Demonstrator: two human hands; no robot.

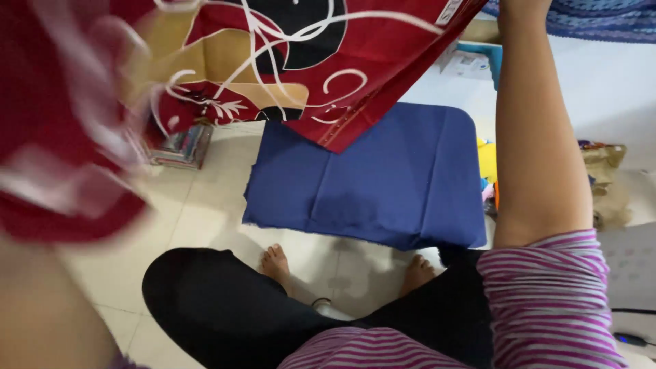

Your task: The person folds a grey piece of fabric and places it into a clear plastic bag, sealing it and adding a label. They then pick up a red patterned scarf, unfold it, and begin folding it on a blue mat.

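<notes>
A red cloth (383, 61) with white swirls and black and tan shapes hangs in the air across the top of the head view. Its left part is blurred and bunches over the end of my left forearm (41, 307), so my left hand is hidden inside the fabric it lifts. My right arm (540, 150) reaches straight up beside the cloth's right edge, and the hand is cut off by the top of the picture. Below the cloth, a dark blue cloth (383, 184) lies flat and folded on the tiled floor in front of my crossed legs (225, 307).
A stack of books or magazines (181, 147) sits on the floor at the left. Right of the blue cloth are a yellow object (486, 160), a brown bag (605, 160) and a white box (468, 61). Blue patterned fabric (601, 20) lies at the top right.
</notes>
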